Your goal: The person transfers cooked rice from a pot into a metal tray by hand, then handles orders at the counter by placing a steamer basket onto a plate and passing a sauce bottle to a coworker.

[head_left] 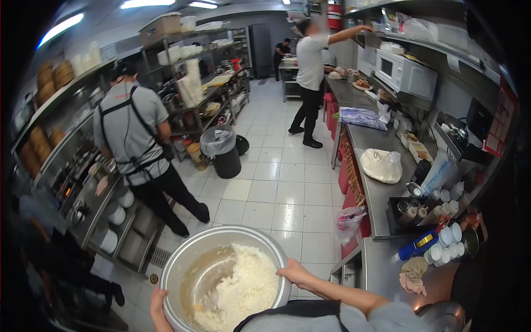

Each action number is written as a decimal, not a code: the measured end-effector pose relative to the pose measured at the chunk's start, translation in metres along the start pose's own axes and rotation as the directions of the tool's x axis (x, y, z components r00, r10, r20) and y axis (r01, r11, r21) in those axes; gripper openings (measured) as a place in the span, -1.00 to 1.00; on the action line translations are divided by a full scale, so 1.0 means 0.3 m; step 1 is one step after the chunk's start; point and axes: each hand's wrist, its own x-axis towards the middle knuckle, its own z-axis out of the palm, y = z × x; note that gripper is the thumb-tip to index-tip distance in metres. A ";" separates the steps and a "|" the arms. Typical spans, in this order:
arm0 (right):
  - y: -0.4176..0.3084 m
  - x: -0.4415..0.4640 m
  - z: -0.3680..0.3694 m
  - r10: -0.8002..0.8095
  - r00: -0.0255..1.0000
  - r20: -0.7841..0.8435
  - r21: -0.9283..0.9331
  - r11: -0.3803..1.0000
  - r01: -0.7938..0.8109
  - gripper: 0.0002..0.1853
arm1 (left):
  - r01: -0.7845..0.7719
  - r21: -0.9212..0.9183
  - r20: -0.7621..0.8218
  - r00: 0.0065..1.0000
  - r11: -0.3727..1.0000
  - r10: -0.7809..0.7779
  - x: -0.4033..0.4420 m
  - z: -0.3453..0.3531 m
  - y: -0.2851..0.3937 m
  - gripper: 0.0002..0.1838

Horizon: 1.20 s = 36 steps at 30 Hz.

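Observation:
A large round metal pot [172, 260] with a wide flat rim is held at waist height in front of me, tilted so its inside shows. Pale, grainy food that looks like cooked rice [243, 288] fills its right and lower part; the left of the inside is bare metal with a brownish film. My left hand [159, 301] grips the rim at the lower left. On the right side my right hand [295, 274] is closed round the rim, thumb on top. The undersides of the fingers are hidden by the pot.
A person in grey [133, 122] stands at the left shelves. Farther off, a person in white [312, 66] reaches to a right-hand shelf. A lined bin [221, 155] stands on the tiled floor [265, 191]. Along the right counter are a plastic bag [381, 166], bottles and cups [448, 235].

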 end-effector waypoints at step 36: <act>-0.857 1.430 -0.887 -0.077 0.996 0.036 -0.228 0.970 0.083 -0.45 | -0.079 -0.141 -0.317 0.948 0.987 0.030 1.142 1.018 0.609 -0.64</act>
